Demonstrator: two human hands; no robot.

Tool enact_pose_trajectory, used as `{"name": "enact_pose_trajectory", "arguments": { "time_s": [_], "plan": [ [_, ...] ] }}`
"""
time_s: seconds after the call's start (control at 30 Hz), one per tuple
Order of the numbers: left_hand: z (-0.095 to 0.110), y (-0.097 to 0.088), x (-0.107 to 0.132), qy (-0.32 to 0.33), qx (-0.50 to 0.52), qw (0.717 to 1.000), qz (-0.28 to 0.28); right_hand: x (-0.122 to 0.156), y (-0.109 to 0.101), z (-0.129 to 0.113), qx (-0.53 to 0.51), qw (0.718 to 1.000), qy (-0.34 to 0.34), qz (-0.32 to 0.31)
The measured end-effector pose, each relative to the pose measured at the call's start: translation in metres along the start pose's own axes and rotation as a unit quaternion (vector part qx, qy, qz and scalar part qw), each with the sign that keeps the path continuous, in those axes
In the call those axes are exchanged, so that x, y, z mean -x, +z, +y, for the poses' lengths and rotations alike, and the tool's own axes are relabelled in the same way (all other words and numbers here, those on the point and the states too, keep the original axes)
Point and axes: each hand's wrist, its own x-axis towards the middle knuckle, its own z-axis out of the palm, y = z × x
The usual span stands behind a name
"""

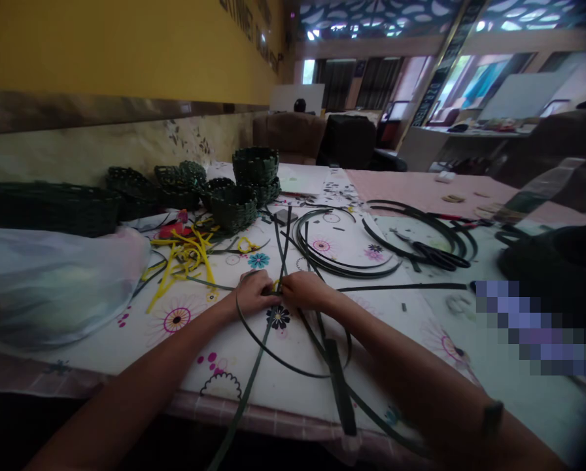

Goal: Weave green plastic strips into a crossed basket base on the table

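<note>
My left hand (256, 288) and my right hand (303, 290) are close together above the flowered tablecloth (175, 366). The fingers of both are closed on crossing dark green weaving strips (259, 353). Some of these flat strips stick out past my hands, others run down toward me over the table edge. One thin strip (273, 356) bends in a loop below my hands. A wider strip (341, 386) lies beneath my right forearm. A bit of yellow shows between my hands. The exact crossing point is hidden by my fingers.
Dark green woven baskets (231, 204) stand at the back left, near yellow strips (188, 258) and a white plastic bag (52, 281). Coiled strips (352, 269) and black-handled scissors (437, 255) lie to the right. A clear bottle (538, 190) stands farther right.
</note>
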Motion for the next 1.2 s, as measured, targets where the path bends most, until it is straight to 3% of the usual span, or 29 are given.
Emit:
{"name": "enact_pose_trajectory", "arguments": {
  "time_s": [0.27, 0.37, 0.5, 0.6, 0.7, 0.83, 1.03, 1.2],
  "plan": [
    [0.0, 0.001, 0.002, 0.001, 0.003, 1.0, 0.001, 0.02, 0.002, -0.017, 0.068, 0.997, -0.005, 0.044],
    [0.001, 0.002, 0.003, 0.005, -0.009, 1.0, 0.021, 0.024, 0.003, -0.023, 0.073, 0.993, -0.076, 0.051],
    [0.0, 0.003, 0.005, 0.015, -0.023, 0.999, 0.039, 0.017, 0.012, -0.012, -0.049, 0.974, -0.2, 0.097],
    [0.0, 0.005, 0.006, 0.012, -0.014, 0.999, 0.038, 0.008, 0.022, 0.007, -0.214, 0.944, -0.212, 0.133],
    [-0.002, 0.007, 0.008, 0.005, 0.007, 0.998, 0.054, 0.004, 0.029, 0.021, -0.323, 0.914, -0.213, 0.125],
    [-0.006, 0.003, 0.015, 0.027, 0.077, 0.994, 0.071, 0.004, 0.031, 0.025, -0.358, 0.903, -0.21, 0.111],
    [-0.015, -0.011, 0.021, 0.161, 0.071, 0.984, 0.013, 0.001, 0.033, 0.028, -0.396, 0.894, -0.188, 0.089],
    [-0.02, 0.0, 0.016, 0.192, 0.007, 0.979, 0.065, -0.001, 0.038, 0.032, -0.453, 0.872, -0.172, 0.072]
  ]
}}
